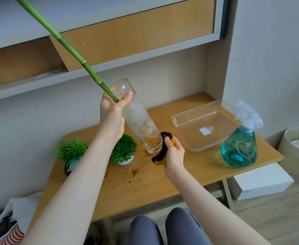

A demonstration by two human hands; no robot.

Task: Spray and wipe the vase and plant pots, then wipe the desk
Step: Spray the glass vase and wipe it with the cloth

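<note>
Grey wall; wood-fronted shelving overhead; pale wood floor; woven basket.

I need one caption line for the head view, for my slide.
Left hand tilts the glass vase while right hand wipes its base with a cloth.

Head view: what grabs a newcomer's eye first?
The tilted glass vase at centre, gripped near its rim by the left hand, with a long green bamboo stalk running up to the top left. The right hand presses a black-and-yellow cloth to its base, above brown droplets on the desk.
</note>
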